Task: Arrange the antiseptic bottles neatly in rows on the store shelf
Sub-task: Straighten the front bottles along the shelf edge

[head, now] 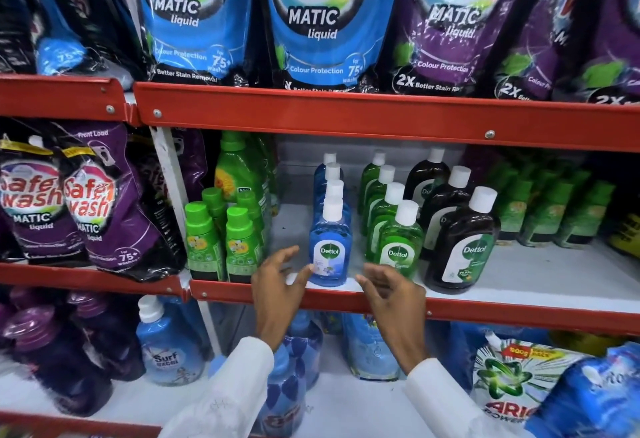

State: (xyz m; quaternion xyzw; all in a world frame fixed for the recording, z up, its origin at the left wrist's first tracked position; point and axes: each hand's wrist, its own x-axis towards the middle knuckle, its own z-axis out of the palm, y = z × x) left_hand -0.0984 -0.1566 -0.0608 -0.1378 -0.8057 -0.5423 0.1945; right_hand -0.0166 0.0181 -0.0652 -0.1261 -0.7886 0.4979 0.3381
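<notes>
White sleeves lead up to two hands at the red-edged white shelf (519,285). Left hand (277,288), fingers spread, empty, hovers just left of the front blue Dettol antiseptic bottle (329,250); right hand (391,294), fingers loosely curled, empty, sits before the front green Dettol bottle (400,247), beside the dark brown row (462,247).

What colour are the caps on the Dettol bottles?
White, on the plastic Dettol bottles, clearest in the head view.
</notes>
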